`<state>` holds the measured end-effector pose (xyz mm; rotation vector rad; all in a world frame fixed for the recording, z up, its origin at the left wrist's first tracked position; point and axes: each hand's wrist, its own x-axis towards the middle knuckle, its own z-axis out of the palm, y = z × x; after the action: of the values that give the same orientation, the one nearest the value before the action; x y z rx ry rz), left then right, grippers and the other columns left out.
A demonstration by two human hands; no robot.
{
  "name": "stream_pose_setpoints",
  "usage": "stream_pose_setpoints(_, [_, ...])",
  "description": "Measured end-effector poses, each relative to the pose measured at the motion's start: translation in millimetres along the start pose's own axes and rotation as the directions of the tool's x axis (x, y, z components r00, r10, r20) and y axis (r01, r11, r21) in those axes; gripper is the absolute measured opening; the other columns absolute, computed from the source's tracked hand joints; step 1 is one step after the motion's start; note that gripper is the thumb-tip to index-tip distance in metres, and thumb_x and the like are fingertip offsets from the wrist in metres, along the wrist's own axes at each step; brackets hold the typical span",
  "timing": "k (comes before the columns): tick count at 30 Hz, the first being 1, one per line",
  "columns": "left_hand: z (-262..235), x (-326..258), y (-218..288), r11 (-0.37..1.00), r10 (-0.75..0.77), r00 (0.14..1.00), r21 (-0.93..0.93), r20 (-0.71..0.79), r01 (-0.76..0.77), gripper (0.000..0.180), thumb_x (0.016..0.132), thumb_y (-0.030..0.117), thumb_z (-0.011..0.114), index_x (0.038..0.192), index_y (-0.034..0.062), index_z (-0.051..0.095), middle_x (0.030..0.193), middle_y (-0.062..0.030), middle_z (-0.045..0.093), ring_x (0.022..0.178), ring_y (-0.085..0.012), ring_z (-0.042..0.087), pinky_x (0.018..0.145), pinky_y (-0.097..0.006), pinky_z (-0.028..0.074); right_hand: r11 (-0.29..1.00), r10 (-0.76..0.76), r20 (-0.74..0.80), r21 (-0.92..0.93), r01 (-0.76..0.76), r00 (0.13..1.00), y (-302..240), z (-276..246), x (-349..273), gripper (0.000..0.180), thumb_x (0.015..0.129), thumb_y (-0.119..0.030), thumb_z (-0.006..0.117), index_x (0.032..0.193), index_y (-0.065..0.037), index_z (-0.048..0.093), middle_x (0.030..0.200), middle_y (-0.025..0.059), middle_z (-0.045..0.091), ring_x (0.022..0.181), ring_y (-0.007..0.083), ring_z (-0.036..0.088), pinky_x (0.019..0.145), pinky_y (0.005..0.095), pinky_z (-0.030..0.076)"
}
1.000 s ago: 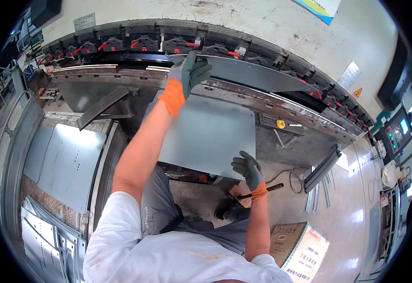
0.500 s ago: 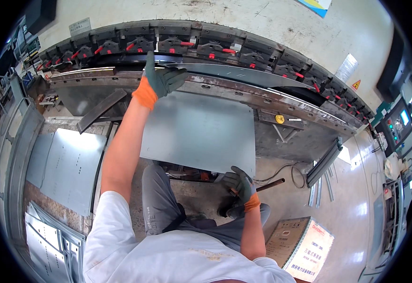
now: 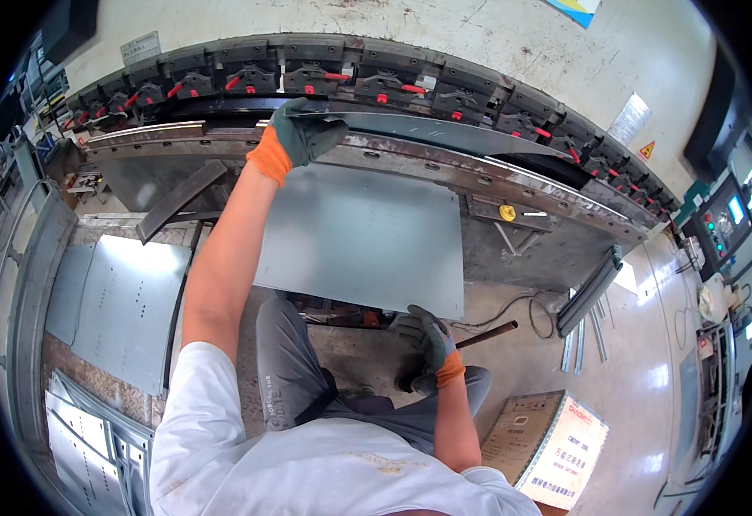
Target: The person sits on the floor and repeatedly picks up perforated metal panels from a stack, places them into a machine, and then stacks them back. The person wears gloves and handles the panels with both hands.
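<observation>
My left hand (image 3: 307, 140), in a dark green glove with an orange cuff, is closed on the left end of a narrow-looking grey metal sheet (image 3: 428, 132). Its thumb lies over the sheet's upper edge. That sheet slants along the bed of a press brake (image 3: 410, 165), under the row of clamps. Below the bed lies a larger flat grey metal sheet (image 3: 363, 236), toward my knees. My gloved right hand (image 3: 432, 340) is by the near right part of this sheet's edge, fingers loosely apart and nothing visible in them.
Flat metal panels with holes (image 3: 131, 310) are stacked at the left. A yellow tape measure (image 3: 507, 213) sits on a small bracket shelf. Right of me are a printed box (image 3: 539, 447), a brown rod (image 3: 490, 334), leaning metal strips (image 3: 587, 292) and a control panel (image 3: 724, 219).
My left thumb has come down from pointing up and now folds over the sheet's edge. My right hand has shifted slightly left, its fingers still loose.
</observation>
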<state>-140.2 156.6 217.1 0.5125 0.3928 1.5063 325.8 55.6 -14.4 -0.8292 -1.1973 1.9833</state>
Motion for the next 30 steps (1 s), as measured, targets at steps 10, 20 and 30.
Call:
stream_pose_setpoints(10, [0,0,0,1.000,-0.008,1.000,0.012,0.018,0.008,0.059,0.092,0.033,0.060,0.130,-0.0106,0.055,0.129,-0.0320,0.060,0.118,-0.0466,0.062,0.098,-0.054,0.056,0.999,-0.003,0.030,0.047,0.001,1.000,13,-1,0,0.053,0.105,-0.032,0.052,0.144,0.004,0.047,0.125,0.0196,0.064,0.113,0.0315,0.065,0.100,0.0441,0.053])
stream_pose_setpoints(20, [-20,13,7,0.936,0.164,0.982,0.298,0.097,-0.186,0.043,0.095,0.028,0.054,0.125,-0.0022,0.061,0.125,-0.0214,0.066,0.113,-0.0362,0.066,0.093,-0.051,0.058,0.999,-0.027,0.021,0.046,0.026,0.999,22,6,4,0.052,0.104,-0.032,0.054,0.144,0.002,0.050,0.127,0.0176,0.064,0.111,0.0298,0.066,0.099,0.0443,0.053])
stream_pose_setpoints(30, [-68,-89,-156,0.829,0.411,0.875,0.505,-0.257,-0.241,0.023,0.088,0.032,0.065,0.099,0.0123,0.061,0.089,-0.0048,0.058,0.082,-0.0226,0.062,0.073,-0.043,0.057,0.987,-0.101,0.141,0.135,0.081,0.985,24,25,1,0.063,0.103,-0.038,0.057,0.151,-0.001,0.040,0.139,0.0193,0.057,0.123,0.0311,0.060,0.104,0.0454,0.049])
